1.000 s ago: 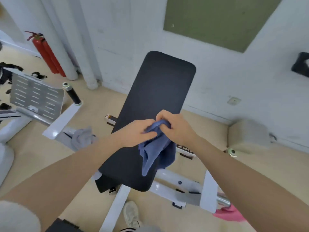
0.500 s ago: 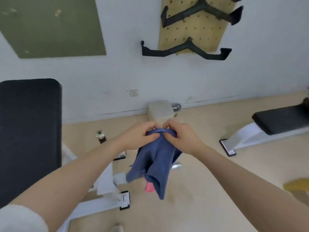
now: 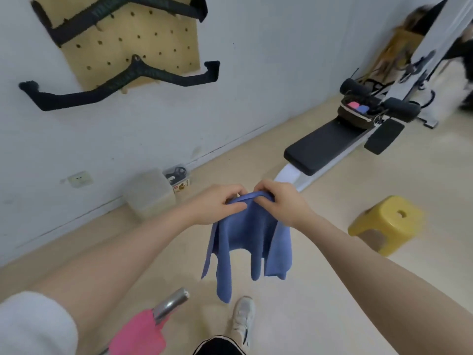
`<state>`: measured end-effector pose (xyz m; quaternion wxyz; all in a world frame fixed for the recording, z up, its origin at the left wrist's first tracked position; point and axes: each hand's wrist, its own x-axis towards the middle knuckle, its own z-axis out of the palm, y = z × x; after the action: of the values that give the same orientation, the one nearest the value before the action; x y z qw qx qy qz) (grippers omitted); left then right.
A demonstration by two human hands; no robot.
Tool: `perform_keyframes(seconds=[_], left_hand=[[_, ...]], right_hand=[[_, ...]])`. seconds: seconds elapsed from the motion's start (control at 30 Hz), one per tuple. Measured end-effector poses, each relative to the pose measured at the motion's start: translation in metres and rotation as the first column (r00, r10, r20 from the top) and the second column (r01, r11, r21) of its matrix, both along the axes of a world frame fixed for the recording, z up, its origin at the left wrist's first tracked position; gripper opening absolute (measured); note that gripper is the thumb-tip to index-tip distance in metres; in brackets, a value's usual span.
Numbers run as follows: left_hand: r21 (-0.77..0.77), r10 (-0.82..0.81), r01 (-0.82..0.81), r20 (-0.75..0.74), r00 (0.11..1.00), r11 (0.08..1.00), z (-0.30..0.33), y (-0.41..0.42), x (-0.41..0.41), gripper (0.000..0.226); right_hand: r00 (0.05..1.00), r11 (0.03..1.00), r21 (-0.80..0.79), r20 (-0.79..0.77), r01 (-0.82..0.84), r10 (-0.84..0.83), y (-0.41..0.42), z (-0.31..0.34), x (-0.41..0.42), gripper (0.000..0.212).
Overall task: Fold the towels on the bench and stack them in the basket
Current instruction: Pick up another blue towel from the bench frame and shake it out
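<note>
A blue towel [image 3: 250, 242] hangs in the air in front of me, bunched in loose folds. My left hand [image 3: 217, 203] pinches its top edge on the left and my right hand [image 3: 281, 201] grips the same edge on the right, the two hands close together. A pink towel [image 3: 138, 334] hangs over a metal bar [image 3: 171, 302] at the bottom left. At the far right a dark basket [image 3: 355, 116] with pink and blue cloths in it sits on the end of a black bench [image 3: 320, 147].
A yellow plastic stool [image 3: 386, 221] stands on the floor to the right. A translucent box [image 3: 148, 193] and a small container sit against the white wall. A pegboard [image 3: 122, 39] with black handles hangs above. My shoe [image 3: 243, 319] is below the towel.
My view has swung right, away from the first black bench, bringing the second bench, basket and yellow stool into sight. Both hands still hold the blue towel, which now hangs more spread.
</note>
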<state>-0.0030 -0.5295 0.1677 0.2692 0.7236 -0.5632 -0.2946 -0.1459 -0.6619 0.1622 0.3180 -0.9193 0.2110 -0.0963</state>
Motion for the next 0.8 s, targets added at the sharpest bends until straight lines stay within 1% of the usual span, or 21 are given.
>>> perform_keyframes(seconds=[0.07,0.17,0.27,0.33,0.4,0.47,0.53,0.6,0.7,0.8], left_hand=[[0.019,-0.020,0.020,-0.030,0.999,1.000,0.005,-0.056,0.008,0.009],[0.042,-0.076,0.078,-0.054,0.996,0.996,0.010,-0.134,0.020,0.009],[0.026,-0.101,0.103,-0.082,0.992,0.994,0.014,-0.204,0.025,0.023],[0.022,-0.104,0.107,-0.104,0.989,0.994,0.014,-0.246,0.023,0.026],[0.024,-0.114,0.117,-0.118,0.986,0.993,0.010,-0.286,0.020,0.019],[0.020,-0.116,0.118,-0.101,0.988,0.993,0.004,-0.328,0.016,0.014],[0.014,-0.111,0.113,-0.086,0.990,0.994,-0.004,-0.372,0.012,0.015],[-0.008,-0.078,0.078,-0.093,0.993,0.997,-0.011,-0.418,0.006,0.014],[-0.028,0.003,-0.008,-0.152,0.988,1.000,-0.020,-0.490,-0.007,0.014],[-0.003,0.070,-0.072,-0.206,0.976,0.997,-0.026,-0.556,-0.022,0.013]], right_hand=[[0.997,0.997,0.013,-0.009,0.074,-0.074,-0.048,0.002,0.004,0.012],[0.991,0.991,0.019,-0.028,0.129,-0.128,-0.116,0.004,0.007,0.012],[0.984,0.983,0.050,-0.004,0.177,-0.177,-0.179,0.003,0.006,0.011],[0.978,0.976,0.065,0.004,0.207,-0.207,-0.217,-0.001,0.003,0.010],[0.976,0.974,0.062,-0.005,0.218,-0.218,-0.256,-0.004,0.000,0.009],[0.974,0.972,0.050,-0.004,0.227,-0.228,-0.300,-0.007,-0.004,0.008],[0.975,0.974,0.037,-0.002,0.222,-0.222,-0.348,-0.012,-0.007,0.007],[0.979,0.979,0.020,-0.037,0.202,-0.201,-0.398,-0.016,-0.010,0.011],[0.984,0.988,0.022,-0.096,0.152,-0.149,-0.478,-0.018,-0.015,0.014],[0.983,0.996,0.006,-0.160,0.089,-0.086,-0.555,-0.016,-0.023,0.014]])
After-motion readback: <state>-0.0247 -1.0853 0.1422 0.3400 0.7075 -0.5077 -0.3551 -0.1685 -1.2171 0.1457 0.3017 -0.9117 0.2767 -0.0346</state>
